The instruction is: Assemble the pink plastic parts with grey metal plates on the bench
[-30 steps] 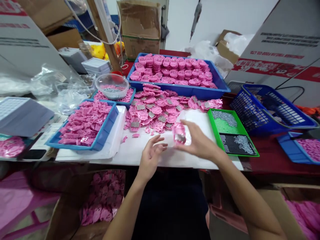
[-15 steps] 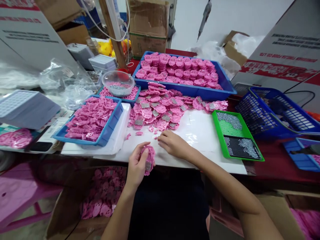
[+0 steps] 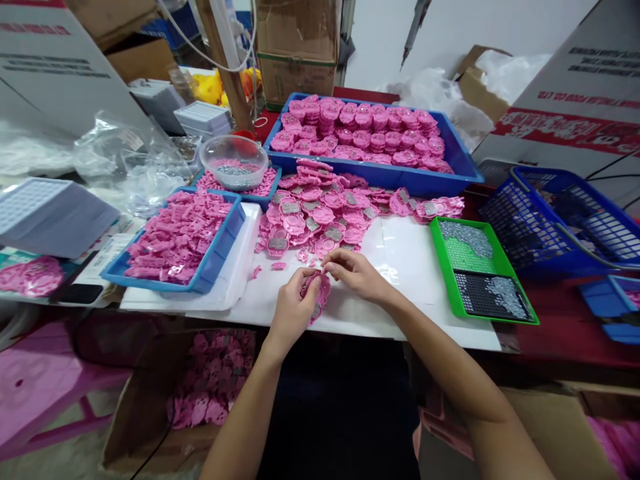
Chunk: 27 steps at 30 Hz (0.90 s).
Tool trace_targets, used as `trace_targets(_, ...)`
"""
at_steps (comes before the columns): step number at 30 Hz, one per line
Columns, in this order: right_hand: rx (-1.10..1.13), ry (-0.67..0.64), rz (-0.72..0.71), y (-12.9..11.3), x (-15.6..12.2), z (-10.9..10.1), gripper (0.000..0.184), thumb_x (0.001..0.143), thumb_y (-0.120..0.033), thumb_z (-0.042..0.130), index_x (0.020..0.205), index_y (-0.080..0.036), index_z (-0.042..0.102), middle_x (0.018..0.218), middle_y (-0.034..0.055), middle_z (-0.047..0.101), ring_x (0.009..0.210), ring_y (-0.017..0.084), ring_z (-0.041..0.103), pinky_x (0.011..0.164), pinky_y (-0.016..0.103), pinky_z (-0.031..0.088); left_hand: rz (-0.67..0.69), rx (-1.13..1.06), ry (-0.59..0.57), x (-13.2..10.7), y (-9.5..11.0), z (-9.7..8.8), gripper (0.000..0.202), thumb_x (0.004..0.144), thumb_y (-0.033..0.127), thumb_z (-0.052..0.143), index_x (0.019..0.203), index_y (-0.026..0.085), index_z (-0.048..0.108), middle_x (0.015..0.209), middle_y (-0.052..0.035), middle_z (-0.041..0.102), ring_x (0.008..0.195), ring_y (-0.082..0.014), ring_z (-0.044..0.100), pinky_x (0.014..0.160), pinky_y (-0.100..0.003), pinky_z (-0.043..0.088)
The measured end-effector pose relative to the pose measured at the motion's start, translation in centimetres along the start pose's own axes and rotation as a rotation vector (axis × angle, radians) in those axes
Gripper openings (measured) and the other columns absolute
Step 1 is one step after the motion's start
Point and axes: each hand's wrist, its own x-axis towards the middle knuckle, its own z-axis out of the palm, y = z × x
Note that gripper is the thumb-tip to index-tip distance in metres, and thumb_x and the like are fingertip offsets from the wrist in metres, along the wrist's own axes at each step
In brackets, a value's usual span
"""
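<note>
My left hand (image 3: 295, 303) is closed round a pink plastic casing (image 3: 321, 298), held up over the front edge of the white work surface (image 3: 395, 267). Pinched at the casing's upper edge, the fingertips of my right hand (image 3: 354, 275) meet around something too small to name. Just beyond both hands spreads a loose pile of pink casings (image 3: 320, 213), several with grey rectangular patches. A few small pink pieces (image 3: 278, 266) lie on the white surface to the left of the hands.
Left stands a blue tray of pink parts (image 3: 185, 233); behind it, a clear bowl (image 3: 234, 163). A large blue tray (image 3: 380, 175) holds stacked casings at the back. Right are a green tray (image 3: 447, 293) with small metal pieces and a blue basket (image 3: 565, 227). An electric screwdriver (image 3: 414, 30) hangs above.
My left hand has lifted the casing forward and right, over the white surface. My right hand has come from the table by the small pieces up to the casing's edge.
</note>
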Motion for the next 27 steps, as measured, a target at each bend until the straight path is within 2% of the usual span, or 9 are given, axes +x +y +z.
trace_targets(6,-0.011,0.013,0.061,0.6,-0.2,0.9,0.026,0.092,-0.042,0.067,0.091,-0.016,0.067,0.080,0.0011,0.063,0.073,0.014,0.057,0.068,0.027,0.047,-0.003,0.075,0.014,-0.6,-0.2,0.2,0.023,0.094,0.041,0.061,0.099,0.019,0.065,0.077,-0.0001,0.068,0.068,-0.0139,0.061,0.068,-0.025,0.048)
trace_targets(11,-0.071,0.067,0.062,0.8,-0.2,1.4,0.026,0.094,-0.043,0.064,0.089,-0.017,0.064,0.075,0.0001,0.060,0.069,0.014,0.055,0.063,0.026,0.045,-0.018,0.048,0.003,-0.8,0.0,0.1,0.025,0.096,0.043,0.060,0.099,0.019,0.064,0.075,-0.0002,0.067,0.065,-0.0130,0.059,0.065,-0.025,0.047)
trace_targets(16,-0.256,0.093,-0.042,0.7,-0.2,1.5,0.018,0.094,-0.034,0.063,0.087,-0.017,0.065,0.080,0.0022,0.061,0.071,0.014,0.053,0.063,0.026,0.042,-0.008,-0.018,0.002,-0.6,0.4,0.0,0.028,0.096,0.046,0.060,0.091,0.019,0.063,0.073,0.0003,0.065,0.064,-0.0125,0.059,0.063,-0.023,0.047)
trace_targets(19,-0.251,0.044,-0.047,0.2,0.1,1.1,0.019,0.093,-0.035,0.065,0.085,-0.017,0.064,0.078,0.0010,0.058,0.069,0.013,0.051,0.061,0.025,0.041,-0.012,-0.074,-0.037,-0.3,0.5,-0.2,0.027,0.095,0.046,0.060,0.088,0.020,0.062,0.071,0.0012,0.064,0.064,-0.0122,0.060,0.064,-0.023,0.047)
trace_targets(23,-0.105,-0.092,0.074,-0.6,0.6,0.4,0.029,0.092,-0.044,0.067,0.085,-0.016,0.064,0.074,-0.0009,0.057,0.066,0.012,0.051,0.059,0.024,0.041,-0.013,-0.134,-0.071,-0.3,0.7,-0.5,0.026,0.094,0.046,0.062,0.089,0.020,0.063,0.074,0.0003,0.066,0.068,-0.0126,0.062,0.065,-0.023,0.049)
trace_targets(25,-0.082,-0.160,0.098,-0.8,1.3,0.1,0.032,0.093,-0.047,0.066,0.085,-0.016,0.064,0.072,-0.0010,0.058,0.066,0.012,0.051,0.059,0.024,0.041,-0.030,-0.164,-0.070,-0.3,0.8,-0.6,0.028,0.093,0.048,0.063,0.090,0.020,0.063,0.076,-0.0004,0.067,0.066,-0.0124,0.062,0.062,-0.022,0.050)
trace_targets(27,-0.098,-0.162,0.073,-0.8,2.4,-0.1,0.033,0.097,-0.047,0.061,0.086,-0.016,0.066,0.073,-0.0005,0.059,0.065,0.012,0.053,0.060,0.024,0.043,-0.060,-0.206,-0.073,-0.3,0.8,-0.7,0.031,0.092,0.050,0.064,0.089,0.020,0.061,0.074,0.0001,0.066,0.059,-0.0112,0.060,0.056,-0.022,0.051)
